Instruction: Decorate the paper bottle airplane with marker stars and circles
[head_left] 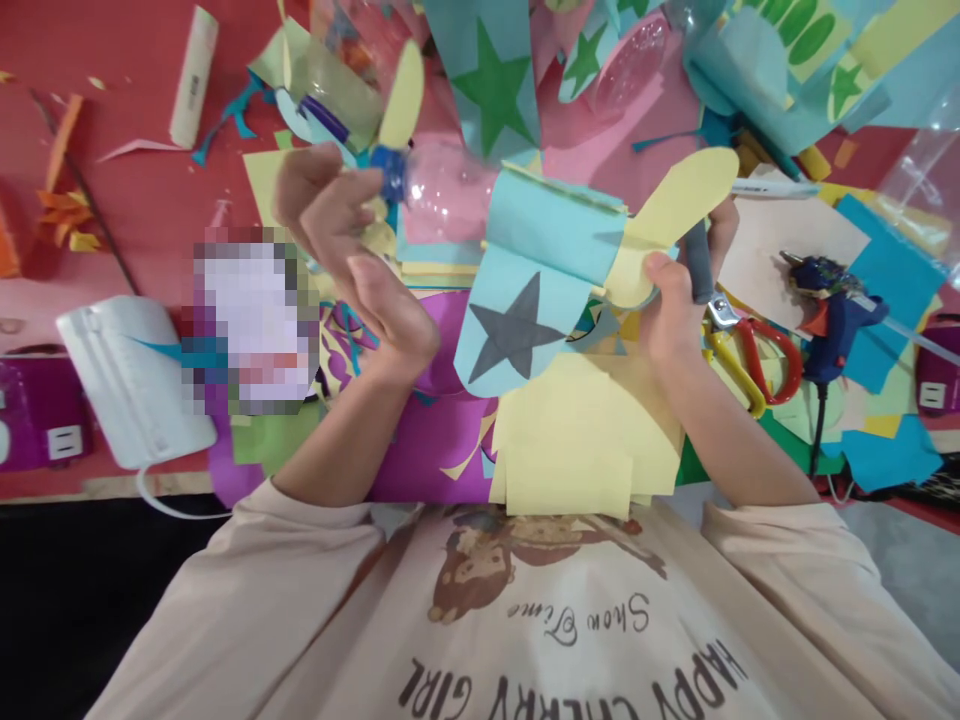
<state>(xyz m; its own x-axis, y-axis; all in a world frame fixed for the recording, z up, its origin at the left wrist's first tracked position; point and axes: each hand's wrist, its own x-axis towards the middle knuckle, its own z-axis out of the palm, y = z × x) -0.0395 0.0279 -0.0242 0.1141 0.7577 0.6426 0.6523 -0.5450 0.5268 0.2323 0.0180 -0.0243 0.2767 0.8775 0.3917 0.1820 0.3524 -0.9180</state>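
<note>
A clear plastic bottle [450,190] lies sideways in the air, its blue cap [391,174] pointing left. Light blue paper [555,225] wraps its body, and a rounded light blue fin with a dark grey star [517,335] hangs below. My right hand [671,300] grips the bottle's right end, the thumb pressed on a long yellow paper piece [675,205]. A dark grey cylinder [697,262] shows beside those fingers. My left hand [349,235], slightly blurred, is beside the cap with bent fingers and the thumb apart. A yellow paper blade [403,95] sticks up near the cap.
Red-and-yellow-handled scissors [750,355] and a blue glue gun [829,310] lie at right. Yellow sheets [589,430] and purple paper [431,450] cover the near edge. A white device with a cable [139,380] sits left. More star-decorated paper [491,90] stands behind.
</note>
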